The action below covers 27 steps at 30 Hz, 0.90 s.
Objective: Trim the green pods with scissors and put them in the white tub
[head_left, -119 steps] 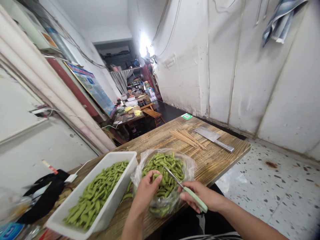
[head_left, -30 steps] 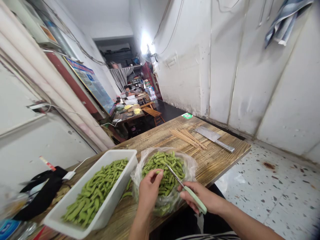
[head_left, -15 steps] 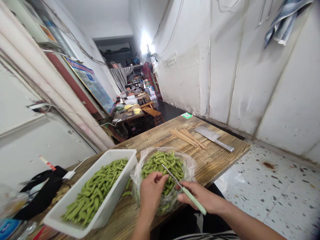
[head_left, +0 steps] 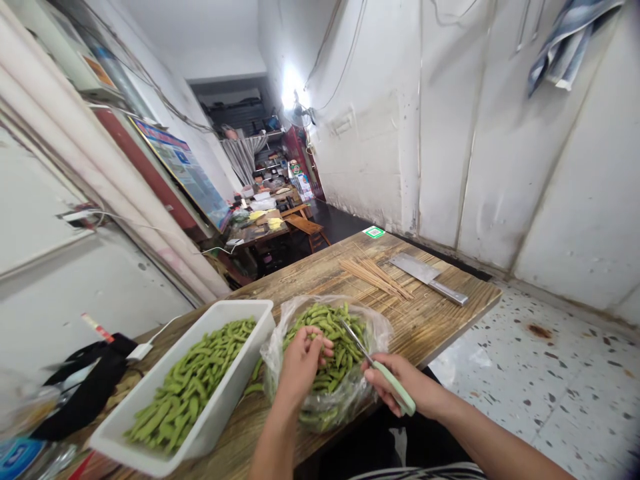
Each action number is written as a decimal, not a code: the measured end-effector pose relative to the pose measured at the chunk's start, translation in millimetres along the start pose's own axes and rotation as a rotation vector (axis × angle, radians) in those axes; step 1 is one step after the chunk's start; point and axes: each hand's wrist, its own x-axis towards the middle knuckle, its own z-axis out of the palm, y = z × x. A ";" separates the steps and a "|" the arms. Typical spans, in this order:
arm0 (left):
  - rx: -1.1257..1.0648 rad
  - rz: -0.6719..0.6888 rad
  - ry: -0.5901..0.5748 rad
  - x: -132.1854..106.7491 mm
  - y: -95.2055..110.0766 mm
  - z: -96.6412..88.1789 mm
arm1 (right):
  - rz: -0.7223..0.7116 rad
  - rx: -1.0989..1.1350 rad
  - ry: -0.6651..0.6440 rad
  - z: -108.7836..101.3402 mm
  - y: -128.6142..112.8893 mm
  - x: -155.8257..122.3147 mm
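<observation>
A clear plastic bag (head_left: 383,327) on the wooden table is full of green edamame pods (head_left: 345,363). Over the pods at the bag's left side is my left hand (head_left: 306,357), its fingers curled in toward the thumb; whatever they hold, if anything, is hidden. My right hand (head_left: 400,380) grips scissors (head_left: 393,385) with pale green handles at the bag's right edge. The scissors' blades point up and left over the pods. To the left stands a long white plastic tub (head_left: 220,407) with more edamame pods (head_left: 187,393) in it.
On the wooden table (head_left: 320,273) lie thin wooden skewers (head_left: 375,279) and a cleaver (head_left: 417,270), beyond the bag. A few loose pods (head_left: 254,387) lie between tub and bag. A black bag (head_left: 85,393) and a white charger (head_left: 140,350) are at the left.
My left hand has moved slightly up over the pods. My right hand has drawn the scissors a little to the right, away from the left hand.
</observation>
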 end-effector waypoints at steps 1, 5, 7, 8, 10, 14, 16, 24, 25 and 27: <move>0.025 0.009 0.007 3.9 -1.0 1.6 | -0.025 0.019 0.005 -1.5 0.7 -0.9; 0.525 0.130 0.031 17.6 -3.5 12.8 | -0.097 0.056 -0.009 -5.1 0.6 -6.1; 0.773 0.197 -0.004 22.8 -4.3 17.9 | -0.095 0.068 -0.019 -5.6 0.2 -8.4; 0.843 0.218 -0.022 25.0 -4.3 19.6 | -0.092 0.071 -0.017 -5.7 0.0 -9.3; 0.888 0.236 -0.063 28.1 -3.1 20.2 | -0.084 0.065 -0.005 -5.9 0.1 -10.7; 0.840 0.262 -0.155 27.8 4.1 10.8 | -0.032 0.034 0.008 -6.5 0.9 -11.5; 0.746 0.265 -0.220 24.3 7.5 3.3 | -0.011 0.006 0.014 -6.5 1.5 -11.1; 0.118 -0.085 -0.268 10.9 0.4 -11.3 | -0.001 -0.048 -0.021 -2.9 4.2 -6.9; 0.066 -0.119 -0.269 10.0 -0.6 -11.3 | -0.002 -0.049 -0.023 -2.6 4.2 -6.6; -0.003 -0.156 -0.260 8.3 -1.4 -10.8 | -0.008 -0.053 -0.021 -2.0 3.9 -6.0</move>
